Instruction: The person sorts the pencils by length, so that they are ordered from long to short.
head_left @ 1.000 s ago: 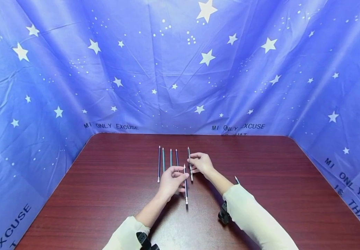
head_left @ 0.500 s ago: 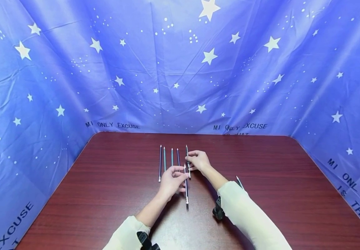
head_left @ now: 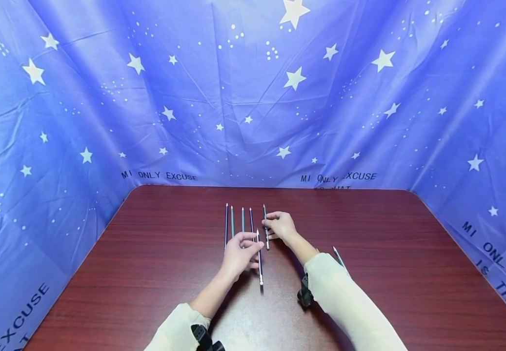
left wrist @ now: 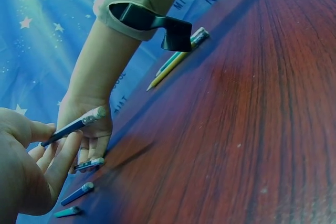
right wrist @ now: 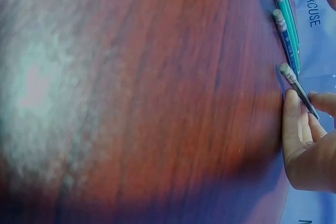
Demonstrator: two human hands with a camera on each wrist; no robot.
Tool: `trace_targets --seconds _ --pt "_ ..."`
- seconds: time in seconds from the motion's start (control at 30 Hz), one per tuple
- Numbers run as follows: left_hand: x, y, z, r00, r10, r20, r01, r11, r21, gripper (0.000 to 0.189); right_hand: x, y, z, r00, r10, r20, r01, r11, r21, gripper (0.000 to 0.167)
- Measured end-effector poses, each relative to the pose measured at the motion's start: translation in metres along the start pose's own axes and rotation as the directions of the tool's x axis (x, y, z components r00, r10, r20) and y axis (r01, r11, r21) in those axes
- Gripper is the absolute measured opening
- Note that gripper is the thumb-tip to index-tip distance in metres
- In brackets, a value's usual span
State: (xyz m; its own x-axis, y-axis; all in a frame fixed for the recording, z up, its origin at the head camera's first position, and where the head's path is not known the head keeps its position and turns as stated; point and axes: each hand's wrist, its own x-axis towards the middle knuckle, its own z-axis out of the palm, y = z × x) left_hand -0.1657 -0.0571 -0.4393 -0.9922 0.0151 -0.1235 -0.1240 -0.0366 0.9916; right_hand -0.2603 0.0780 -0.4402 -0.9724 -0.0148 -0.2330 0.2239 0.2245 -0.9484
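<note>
In the head view my left hand pinches a dark blue pencil between thumb and fingers, its point away from me. The left wrist view shows this pencil raised above the table, white eraser outward. Farther off and to the right, my right hand grips a dark pencil at its side; its eraser end shows in the right wrist view. Left of it, several pencils form a row, points away: a blue pencil, two teal pencils and another blue pencil. My left hand partly hides the row.
A yellow pencil and a green pencil lie to the right, partly hidden by my right sleeve in the head view. The red-brown table ends at a blue star-printed curtain.
My right hand has shifted a little left with its dark pencil, closer to the row. My left hand, still pinching the blue pencil, has edged slightly left. The head view has shifted a little.
</note>
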Motion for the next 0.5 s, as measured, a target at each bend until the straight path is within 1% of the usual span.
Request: trace_targets --seconds 0.27,0.5 --pt "0.0 0.0029 -0.0035 1.0 -0.012 -0.015 0.012 1.0 0.0 0.039 0.0014 0.0005 0.0023 1.0 0.001 -0.001 -0.001 1.0 -0.001 0.029" --pt "-0.0008 0.0031 -0.0063 0.999 -0.025 -0.02 0.025 1.0 0.001 0.041 0.0023 0.0029 0.0039 1.0 -0.01 -0.021 0.009 0.999 -0.041 0.029"
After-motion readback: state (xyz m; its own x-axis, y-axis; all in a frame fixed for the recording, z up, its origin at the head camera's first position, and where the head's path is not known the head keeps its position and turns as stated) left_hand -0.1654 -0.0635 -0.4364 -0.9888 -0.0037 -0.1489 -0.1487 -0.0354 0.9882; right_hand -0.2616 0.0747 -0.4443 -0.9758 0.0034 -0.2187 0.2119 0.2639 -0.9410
